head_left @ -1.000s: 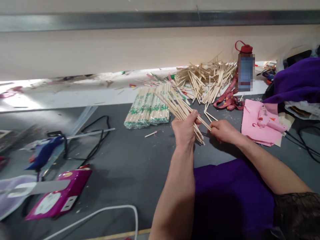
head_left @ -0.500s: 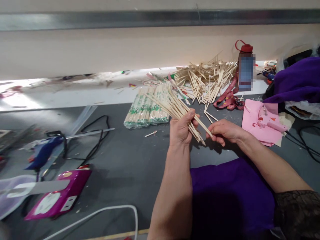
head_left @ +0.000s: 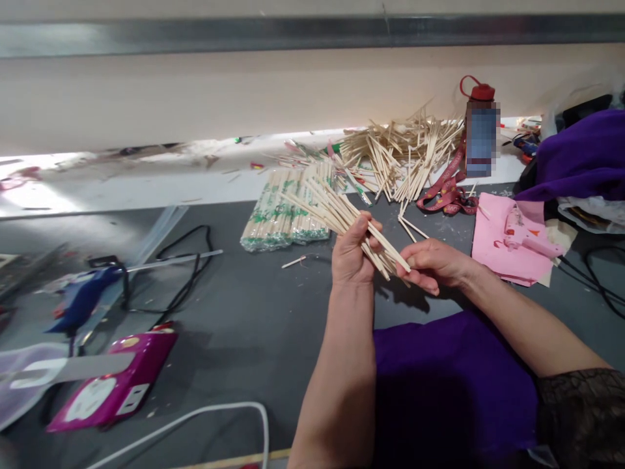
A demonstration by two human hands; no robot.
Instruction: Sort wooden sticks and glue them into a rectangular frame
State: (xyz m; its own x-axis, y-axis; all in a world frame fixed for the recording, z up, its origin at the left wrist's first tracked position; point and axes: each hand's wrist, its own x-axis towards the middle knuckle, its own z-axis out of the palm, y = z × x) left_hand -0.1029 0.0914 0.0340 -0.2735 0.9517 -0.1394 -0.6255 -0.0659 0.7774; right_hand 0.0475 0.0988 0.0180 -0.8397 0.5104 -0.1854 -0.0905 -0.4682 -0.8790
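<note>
Clasping one stick bundle (head_left: pixel 342 213), left fingers (head_left: pixel 359 226) curled tight, right fingers (head_left: pixel 424 281) pinched at its near ends, two wrapped packs (head_left: pixel 267 218) beyond.

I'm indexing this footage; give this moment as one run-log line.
left grip: around wooden-stick bundle | right grip: touching bundle's near ends | beyond: plastic-wrapped stick packs, loose stick pile

Head view, single | mount: person's head | facing: forward and down onto grey surface (head_left: pixel 234 326) | range: near; left hand (head_left: pixel 352 253) and right hand (head_left: pixel 432 264) right of centre | upper part: pale panel (head_left: pixel 195 98), metal rail (head_left: pixel 293 32) | bottom edge: purple cloth (head_left: pixel 439 352)
</note>
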